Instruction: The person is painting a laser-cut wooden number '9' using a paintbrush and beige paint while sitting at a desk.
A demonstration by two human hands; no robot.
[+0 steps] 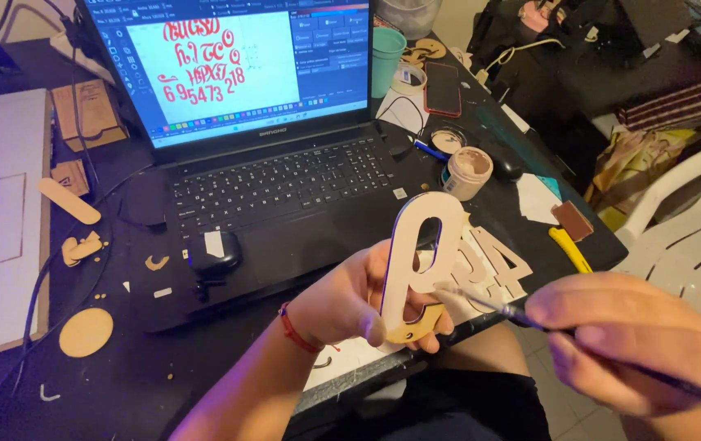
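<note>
My left hand point(350, 300) grips a flat wooden cut-out figure point(416, 261), pale-painted with a bare wood foot, and holds it upright near the table's front edge. My right hand point(628, 343) holds a thin dark paintbrush point(481, 304) whose tip touches the figure's lower right side. More pale cut-out figures point(493, 265) lie on the table just behind it. A small open pot of beige paint point(468, 170) stands beyond them, with its lid point(447, 140) next to it.
An open black laptop point(277, 175) with a design program on screen fills the table's middle. A teal cup point(386, 57), a phone point(442, 88), a yellow cutter point(569, 249), wood scraps point(85, 331) and a white plastic chair point(685, 220) are around.
</note>
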